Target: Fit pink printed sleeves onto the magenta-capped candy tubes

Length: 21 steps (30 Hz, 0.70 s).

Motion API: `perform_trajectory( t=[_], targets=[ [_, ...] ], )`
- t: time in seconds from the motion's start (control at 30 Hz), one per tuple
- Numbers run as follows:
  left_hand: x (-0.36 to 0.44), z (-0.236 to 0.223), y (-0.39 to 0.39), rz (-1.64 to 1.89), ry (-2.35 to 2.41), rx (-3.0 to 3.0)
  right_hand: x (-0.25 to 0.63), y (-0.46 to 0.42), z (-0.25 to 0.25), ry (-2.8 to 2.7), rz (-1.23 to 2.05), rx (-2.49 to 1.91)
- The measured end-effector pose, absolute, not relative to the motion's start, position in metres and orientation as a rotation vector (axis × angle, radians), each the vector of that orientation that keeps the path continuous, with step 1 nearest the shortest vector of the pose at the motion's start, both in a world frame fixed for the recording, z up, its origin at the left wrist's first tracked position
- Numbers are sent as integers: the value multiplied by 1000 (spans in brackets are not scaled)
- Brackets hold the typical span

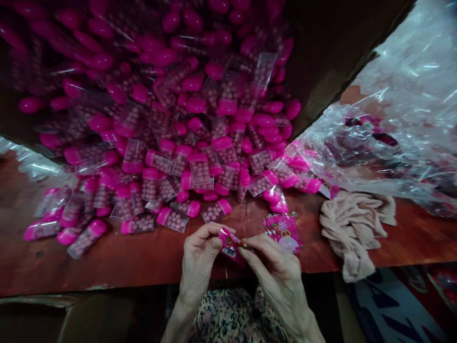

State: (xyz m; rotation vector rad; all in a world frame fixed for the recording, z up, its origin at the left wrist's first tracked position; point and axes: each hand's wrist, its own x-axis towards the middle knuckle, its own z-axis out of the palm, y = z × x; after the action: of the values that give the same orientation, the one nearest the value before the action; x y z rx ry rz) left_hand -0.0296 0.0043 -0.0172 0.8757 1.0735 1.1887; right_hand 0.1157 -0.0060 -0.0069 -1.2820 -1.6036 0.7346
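Close to the table's front edge, my left hand (202, 259) is closed on a small pink printed label (228, 245) between thumb and fingers. My right hand (273, 262) pinches the label's right edge with thumb and forefinger. Whether the label is wrapped around anything, I cannot tell. A fanned stack of similar flat pink labels (283, 232) lies just beyond my right hand. Past my fingers, a clear candy container (216, 210) with a pink cap and small pink balls inside rests on the table, beside others like it.
A large dark box (332, 71) lies open towards me, spilling a heap of pink-capped containers (200, 169) onto the reddish-brown table (143, 259). To the right are a crumpled beige cloth (353, 224) and a big pile of clear plastic wrap (403, 95).
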Motion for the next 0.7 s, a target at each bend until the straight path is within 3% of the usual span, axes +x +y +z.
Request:
perform_trajectory(
  t=[0.17, 0.7],
  targets=[
    [-34, -12, 1, 1119, 1166, 778, 111, 1, -2, -1724, 679, -1208],
    [-77, -2, -4, 1556, 1344, 387, 73, 32, -22, -2070, 518, -1387]
  ],
)
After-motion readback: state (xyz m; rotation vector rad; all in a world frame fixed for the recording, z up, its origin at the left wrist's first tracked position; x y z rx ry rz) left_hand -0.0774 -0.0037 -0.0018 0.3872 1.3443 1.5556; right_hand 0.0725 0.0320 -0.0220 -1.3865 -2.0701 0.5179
